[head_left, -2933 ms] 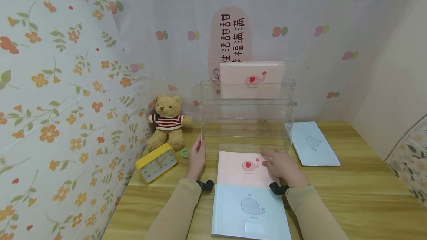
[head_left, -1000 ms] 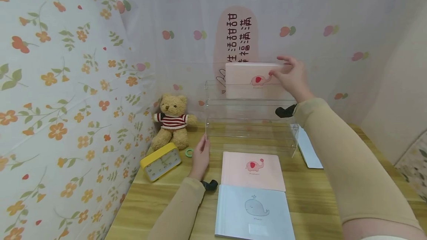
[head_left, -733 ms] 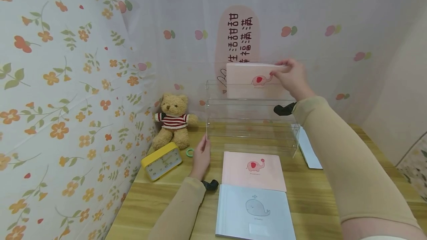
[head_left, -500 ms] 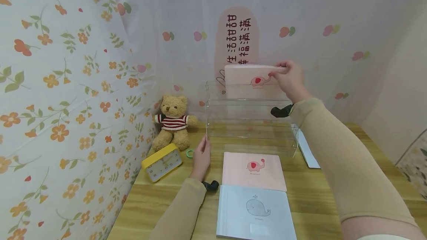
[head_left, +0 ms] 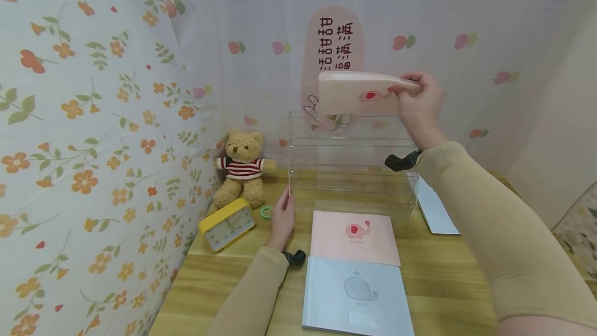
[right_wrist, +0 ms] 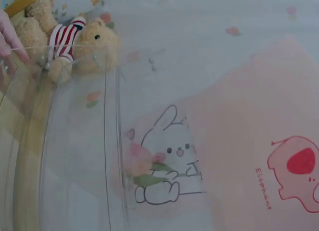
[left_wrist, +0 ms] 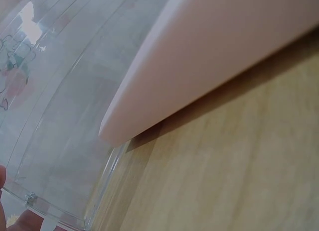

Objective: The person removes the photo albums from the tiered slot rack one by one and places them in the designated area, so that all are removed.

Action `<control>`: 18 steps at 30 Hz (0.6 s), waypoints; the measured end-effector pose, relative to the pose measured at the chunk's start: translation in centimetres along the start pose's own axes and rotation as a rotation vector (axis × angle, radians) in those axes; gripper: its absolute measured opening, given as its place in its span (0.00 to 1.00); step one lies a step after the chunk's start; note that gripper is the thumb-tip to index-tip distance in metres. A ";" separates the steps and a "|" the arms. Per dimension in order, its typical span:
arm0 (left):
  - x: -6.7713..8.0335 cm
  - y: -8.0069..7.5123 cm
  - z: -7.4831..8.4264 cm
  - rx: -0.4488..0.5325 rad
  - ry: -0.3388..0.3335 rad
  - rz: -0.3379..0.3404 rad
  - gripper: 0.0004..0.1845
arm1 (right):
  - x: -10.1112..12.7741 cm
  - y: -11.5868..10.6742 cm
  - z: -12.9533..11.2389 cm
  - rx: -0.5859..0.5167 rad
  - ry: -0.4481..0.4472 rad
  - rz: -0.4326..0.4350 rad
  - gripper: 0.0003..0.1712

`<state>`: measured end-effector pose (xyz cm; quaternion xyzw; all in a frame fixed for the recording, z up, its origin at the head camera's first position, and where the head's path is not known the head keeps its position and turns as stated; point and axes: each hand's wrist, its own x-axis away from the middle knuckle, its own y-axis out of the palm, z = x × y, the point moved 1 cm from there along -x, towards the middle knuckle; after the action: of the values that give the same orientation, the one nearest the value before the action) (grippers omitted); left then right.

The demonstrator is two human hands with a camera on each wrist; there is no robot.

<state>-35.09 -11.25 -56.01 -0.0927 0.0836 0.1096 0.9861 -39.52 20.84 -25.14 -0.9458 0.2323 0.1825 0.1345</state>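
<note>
From the head view, the right hand point(head_left: 422, 105) pinches the pink elephant book point(head_left: 359, 95) by its right edge between thumb and fingers point(head_left: 410, 78), above the clear rack point(head_left: 350, 162). The left hand point(head_left: 282, 219) rests straight fingers against the rack's left corner. From the right wrist, the book's elephant cover point(right_wrist: 259, 141) fills the view beside the rack wall point(right_wrist: 107, 141).

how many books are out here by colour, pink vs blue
Pink elephant books: 2, one held up by the right hand above the clear rack, one flat on the table.
Blue books: 2, one with a whale at the near edge, one right of the rack, partly hidden.
Total: 4
</note>
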 end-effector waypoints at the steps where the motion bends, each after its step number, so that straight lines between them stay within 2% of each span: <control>1: 0.0 0.0 0.0 0.001 0.001 0.001 0.24 | 0.2 -0.4 -0.1 0.000 -0.015 0.017 0.10; 7: 0.0 -0.2 0.2 0.012 -0.004 -0.004 0.24 | 2.5 -2.8 0.3 0.012 -0.044 0.077 0.10; 11: 0.0 -0.2 0.2 0.006 -0.007 0.000 0.24 | 4.2 -4.2 1.2 0.049 -0.071 0.072 0.12; 18: 0.0 0.1 0.1 0.008 -0.005 -0.001 0.23 | 6.4 -6.6 4.2 0.120 -0.092 0.064 0.15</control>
<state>-35.07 -11.18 -55.92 -0.0888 0.0813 0.1089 0.9867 -32.17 25.40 -30.41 -0.9188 0.2664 0.2157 0.1958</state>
